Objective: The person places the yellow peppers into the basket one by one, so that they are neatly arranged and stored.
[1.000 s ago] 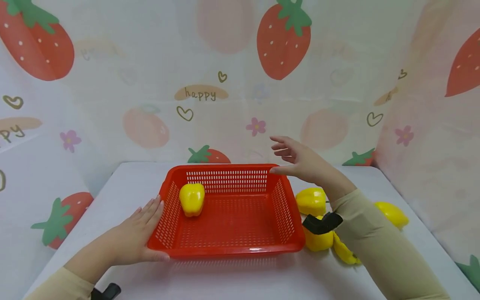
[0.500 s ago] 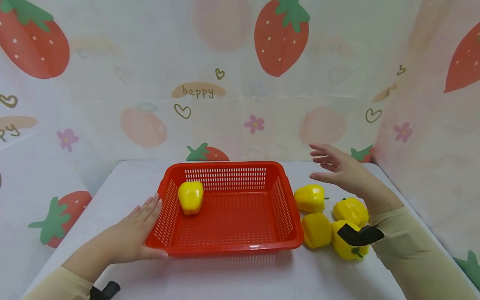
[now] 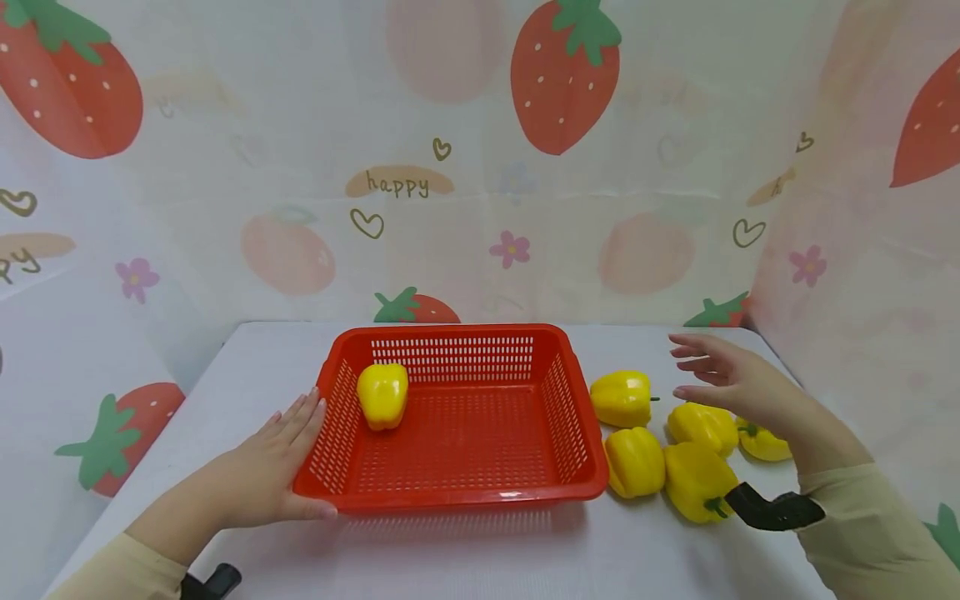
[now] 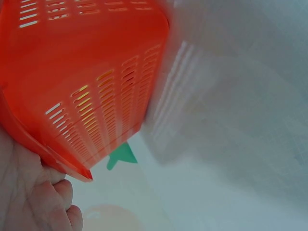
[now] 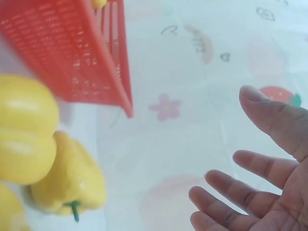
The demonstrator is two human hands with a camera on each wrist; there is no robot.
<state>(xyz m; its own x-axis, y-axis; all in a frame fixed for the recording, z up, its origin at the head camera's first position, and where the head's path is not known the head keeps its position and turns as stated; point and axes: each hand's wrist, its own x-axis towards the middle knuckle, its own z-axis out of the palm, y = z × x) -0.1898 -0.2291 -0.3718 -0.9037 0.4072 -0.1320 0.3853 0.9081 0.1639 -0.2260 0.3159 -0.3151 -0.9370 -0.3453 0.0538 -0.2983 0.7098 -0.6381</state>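
Note:
A red slotted plastic basket (image 3: 450,502) sits on the white table, one yellow bell pepper (image 3: 383,397) inside near its left wall. My left hand (image 3: 266,467) rests against the basket's left rim, fingers extended and thumb at the near left corner. The left wrist view has that hand (image 4: 36,199) at the rim from below. To the right of the basket, my right hand (image 3: 738,379) hovers above several yellow bell peppers (image 3: 701,482), fingers spread and holding nothing. Its palm and parted fingers show in the right wrist view, with a green-stemmed bell pepper (image 5: 72,178) to their left.
Two bell peppers lie close along the basket's right side, the far one (image 3: 621,398) and the near one (image 3: 635,462). Another bell pepper (image 3: 763,440) is partly covered by the right hand. Strawberry-printed cloth (image 3: 480,167) encloses the table's back and sides.
My right hand has moved right and down, from over the basket's far right corner to above the loose peppers, uncovering more of them. The left hand and basket stay put.

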